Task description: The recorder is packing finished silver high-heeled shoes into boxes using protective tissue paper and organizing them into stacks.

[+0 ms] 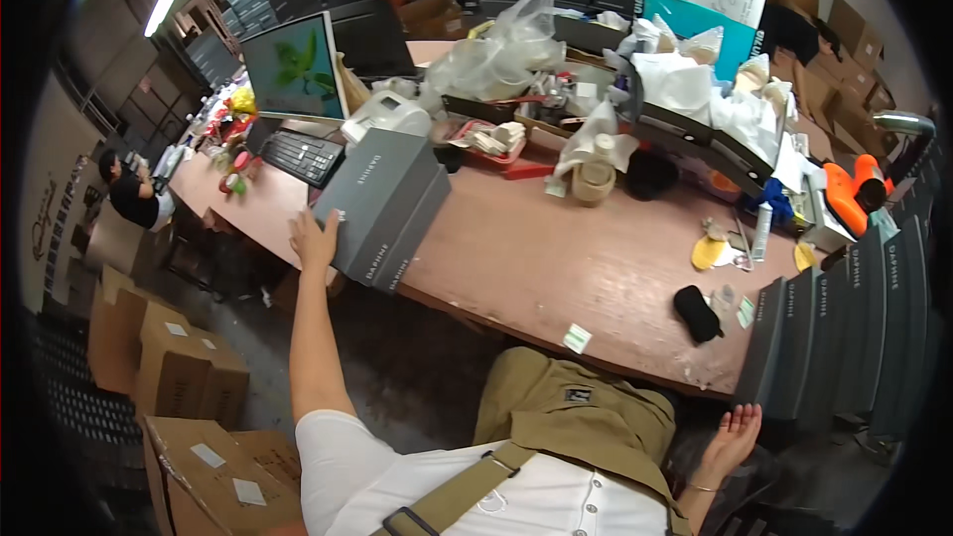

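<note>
Two grey shoe boxes (382, 203) lie stacked at the left part of the table, both with their lids on. My left hand (316, 240) is against the left side of these boxes, its fingers spread and not wrapped round them. Low on the right, my right hand (733, 437) is held below the table's front edge with the palm turned up and the fingers loosely apart, nothing in it. Just above that hand stands a row of several grey shoe boxes (824, 323) on end. A small black pouch-like thing (698, 315) lies left of the row.
The pinkish table (516, 248) carries a monitor (295, 69), a keyboard (301, 156), a roll of tape (593, 182), trays of small items and paper-stuffed boxes. An orange tool (844, 197) sits at the right. Cardboard cartons (194, 362) stand left; another person (134, 189) sits at far left.
</note>
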The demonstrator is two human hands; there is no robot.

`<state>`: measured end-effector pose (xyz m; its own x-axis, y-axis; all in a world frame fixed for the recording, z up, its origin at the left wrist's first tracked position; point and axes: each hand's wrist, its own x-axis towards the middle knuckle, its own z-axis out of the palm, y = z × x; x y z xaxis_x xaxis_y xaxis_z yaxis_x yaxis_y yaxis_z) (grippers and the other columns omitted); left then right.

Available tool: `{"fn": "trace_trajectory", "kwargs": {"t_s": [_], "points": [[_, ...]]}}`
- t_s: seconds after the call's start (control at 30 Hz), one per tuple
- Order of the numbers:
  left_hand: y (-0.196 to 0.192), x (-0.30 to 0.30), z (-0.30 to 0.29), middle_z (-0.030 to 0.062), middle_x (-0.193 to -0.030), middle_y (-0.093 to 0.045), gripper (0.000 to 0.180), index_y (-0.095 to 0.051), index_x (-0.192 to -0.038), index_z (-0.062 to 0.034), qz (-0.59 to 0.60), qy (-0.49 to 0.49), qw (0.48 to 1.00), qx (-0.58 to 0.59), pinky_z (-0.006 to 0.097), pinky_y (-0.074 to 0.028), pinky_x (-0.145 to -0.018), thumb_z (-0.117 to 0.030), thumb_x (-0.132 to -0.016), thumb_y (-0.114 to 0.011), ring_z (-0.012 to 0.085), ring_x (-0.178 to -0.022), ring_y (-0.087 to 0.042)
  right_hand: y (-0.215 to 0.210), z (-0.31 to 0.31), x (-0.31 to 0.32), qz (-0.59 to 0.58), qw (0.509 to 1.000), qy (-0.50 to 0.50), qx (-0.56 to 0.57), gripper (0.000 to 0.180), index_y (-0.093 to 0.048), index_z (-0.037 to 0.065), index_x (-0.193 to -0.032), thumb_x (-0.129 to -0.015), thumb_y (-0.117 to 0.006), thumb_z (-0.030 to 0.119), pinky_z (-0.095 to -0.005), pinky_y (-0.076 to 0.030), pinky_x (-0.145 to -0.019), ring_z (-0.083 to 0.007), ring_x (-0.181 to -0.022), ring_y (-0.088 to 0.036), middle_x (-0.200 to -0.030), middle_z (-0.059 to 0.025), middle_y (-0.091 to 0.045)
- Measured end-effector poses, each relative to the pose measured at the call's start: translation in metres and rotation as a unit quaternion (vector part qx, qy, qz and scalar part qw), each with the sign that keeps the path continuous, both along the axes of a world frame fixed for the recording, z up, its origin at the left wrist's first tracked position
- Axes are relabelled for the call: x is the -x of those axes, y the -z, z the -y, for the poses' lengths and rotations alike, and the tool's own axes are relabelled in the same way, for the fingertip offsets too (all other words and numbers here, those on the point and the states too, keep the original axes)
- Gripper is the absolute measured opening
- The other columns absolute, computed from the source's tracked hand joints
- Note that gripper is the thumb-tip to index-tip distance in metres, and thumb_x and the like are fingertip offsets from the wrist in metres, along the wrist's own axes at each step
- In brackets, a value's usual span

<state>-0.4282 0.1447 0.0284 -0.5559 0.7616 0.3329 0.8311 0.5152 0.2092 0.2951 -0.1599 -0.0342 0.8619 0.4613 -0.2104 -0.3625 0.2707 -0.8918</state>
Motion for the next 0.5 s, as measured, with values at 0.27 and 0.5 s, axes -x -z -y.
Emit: {"fn": "trace_trajectory", "kwargs": {"t_s": [0.27,0.5], "points": [[-0.03,-0.031,0.006,0.0152,-0.104,-0.064,0.072,-0.054,-0.118,0.0095,0.583,0.142,0.793,0.106,0.031,-0.051,-0.075,-0.047,-0.078,-0.073,0.0203,-0.087,-0.064,-0.06,-0.114,0.085,0.204,0.918,-0.334,0.062,0.021,-0.058,0.002,-0.114,-0.096,-0.053,0.012,-0.0231,-0.049,-0.065,-0.0103,-0.074,-0.059,-0.094,-0.0049,-0.061],[0.024,-0.151,0.088,0.0091,-0.107,-0.063,0.043,-0.056,-0.117,0.0051,0.703,0.183,0.679,-0.103,0.031,-0.049,-0.084,-0.014,-0.082,-0.069,0.0177,-0.097,-0.06,-0.043,-0.134,0.155,0.183,0.782,-0.593,0.059,0.03,-0.051,0.001,-0.124,-0.095,-0.053,0.009,-0.0253,-0.05,-0.074,-0.0124,-0.084,-0.06,-0.107,-0.007,-0.059]]}}
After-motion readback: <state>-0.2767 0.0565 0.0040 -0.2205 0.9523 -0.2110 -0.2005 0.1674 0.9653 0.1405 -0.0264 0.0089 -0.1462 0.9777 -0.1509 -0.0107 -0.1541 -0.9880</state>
